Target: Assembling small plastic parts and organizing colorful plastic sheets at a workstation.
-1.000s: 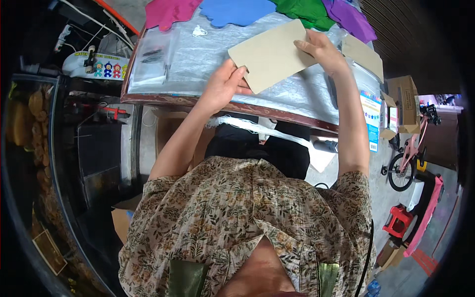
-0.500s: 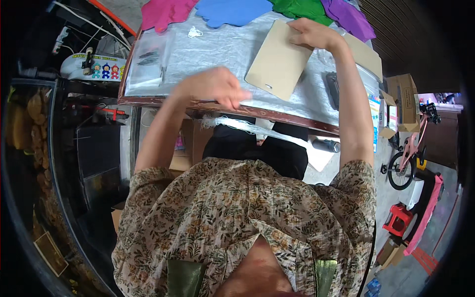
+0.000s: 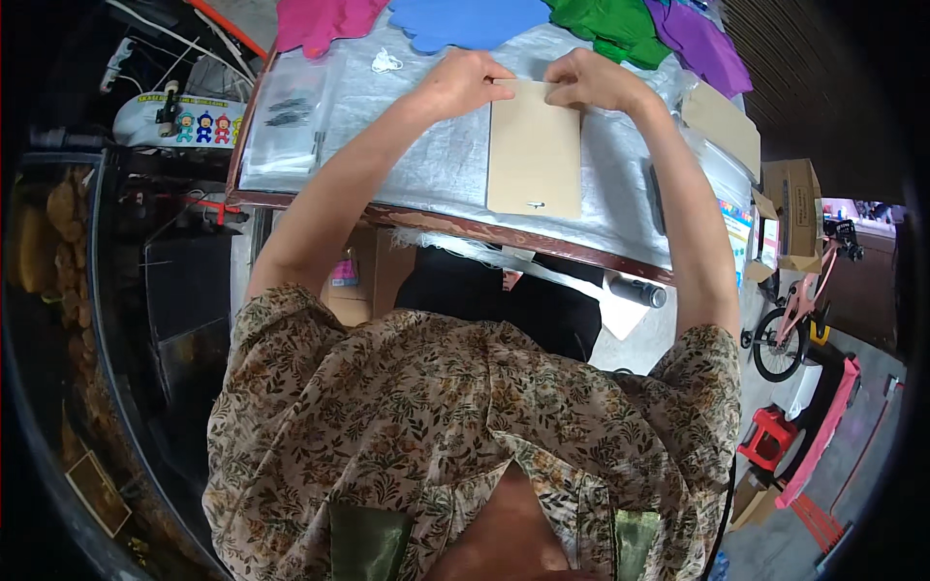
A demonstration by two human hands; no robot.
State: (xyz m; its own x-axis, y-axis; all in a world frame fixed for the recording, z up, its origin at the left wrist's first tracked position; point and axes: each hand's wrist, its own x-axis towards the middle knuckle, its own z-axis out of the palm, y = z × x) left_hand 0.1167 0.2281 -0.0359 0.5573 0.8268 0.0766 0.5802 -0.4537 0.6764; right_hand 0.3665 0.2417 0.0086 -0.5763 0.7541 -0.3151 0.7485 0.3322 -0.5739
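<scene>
The top edge is cutting off the pink sheet [image 3: 325, 19] and blue sheet [image 3: 465, 17]. The right hand [image 3: 593, 82] is hiding the tan envelope's [image 3: 535, 150] upper corner.

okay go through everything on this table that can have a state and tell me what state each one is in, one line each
tan card: flat on the table, far edge pinched by both hands.
left hand: closed on the card's far left corner.
right hand: closed on the card's far right corner.
clear plastic bags: lying flat, untouched.
coloured foam cutouts: spread flat along the far edge.
second tan card: flat, untouched.
</scene>
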